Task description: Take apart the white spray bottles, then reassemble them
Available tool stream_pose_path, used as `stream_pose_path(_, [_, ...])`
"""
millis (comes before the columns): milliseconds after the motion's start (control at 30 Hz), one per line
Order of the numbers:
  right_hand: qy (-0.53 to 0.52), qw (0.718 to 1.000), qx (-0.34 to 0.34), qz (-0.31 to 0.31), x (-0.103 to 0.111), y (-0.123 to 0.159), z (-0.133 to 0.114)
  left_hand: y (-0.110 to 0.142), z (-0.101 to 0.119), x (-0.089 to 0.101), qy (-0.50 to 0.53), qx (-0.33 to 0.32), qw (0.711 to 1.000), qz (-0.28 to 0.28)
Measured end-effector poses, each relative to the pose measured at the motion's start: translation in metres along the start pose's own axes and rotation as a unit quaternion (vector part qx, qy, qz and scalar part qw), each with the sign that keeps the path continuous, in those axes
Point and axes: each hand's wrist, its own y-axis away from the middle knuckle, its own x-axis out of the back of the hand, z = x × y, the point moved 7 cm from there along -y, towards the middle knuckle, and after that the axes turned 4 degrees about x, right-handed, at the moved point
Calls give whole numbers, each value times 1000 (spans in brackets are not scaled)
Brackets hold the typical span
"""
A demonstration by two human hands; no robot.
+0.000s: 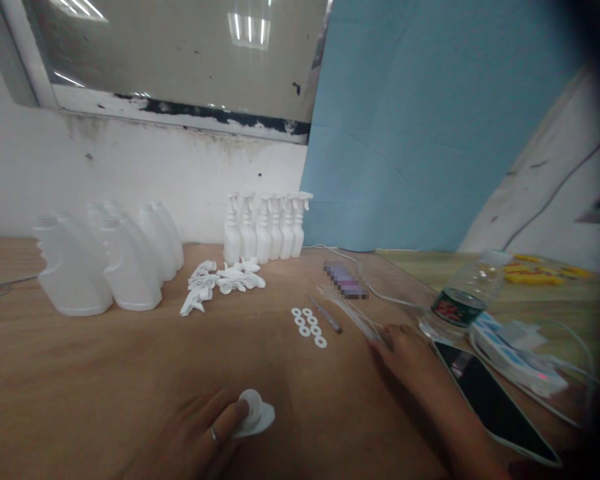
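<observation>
Near the front edge of the view, my left hand [203, 427] grips a white spray trigger head [261, 420], its round collar facing up by the thumb. A ring is on one finger. Over to the right, my right hand [407, 353] has its fingers closed at the near end of a bunch of thin clear plastic tubes [356, 319] on the table. How many tubes it pinches is hard to make out. Several white ring washers [310, 325] lie in two rows between the hands, beside a slim pointed tool [329, 319].
White jug-shaped bottles [133, 267] stand at the left, and loose trigger heads [225, 279] lie piled beside them. Assembled spray bottles [263, 233] line the wall. A water bottle [460, 307], a phone [495, 400] and a power strip [517, 363] crowd the right side.
</observation>
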Motion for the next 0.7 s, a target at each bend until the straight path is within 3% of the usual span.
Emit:
stream_pose_path(100, [2, 999, -23, -47, -18, -3, 18, 4, -8, -4, 15, 35, 999, 22])
stream_pose_path(233, [-36, 998, -29, -36, -18, -5, 19, 9, -12, -12, 29, 36, 999, 1])
stream_pose_path(333, [-72, 997, -25, 3, -3, -4, 17, 10, -16, -13, 18, 54, 998, -15])
stream_pose_path(467, [-157, 977, -73, 125, 33, 2, 13, 11, -17, -18, 32, 60, 997, -29])
stream_pose_path(533, [-278, 942, -88, 167, 47, 6, 0, 13, -19, -22, 45, 65, 996, -38])
stream_pose_path(567, [-356, 917, -87, 160, 49, 8, -13, 14, -20, -24, 45, 66, 996, -38])
stream_pose_path(700, [-626, 779, 31, 5, 49, 19, -109, 14, -22, -24, 60, 70, 995, -36])
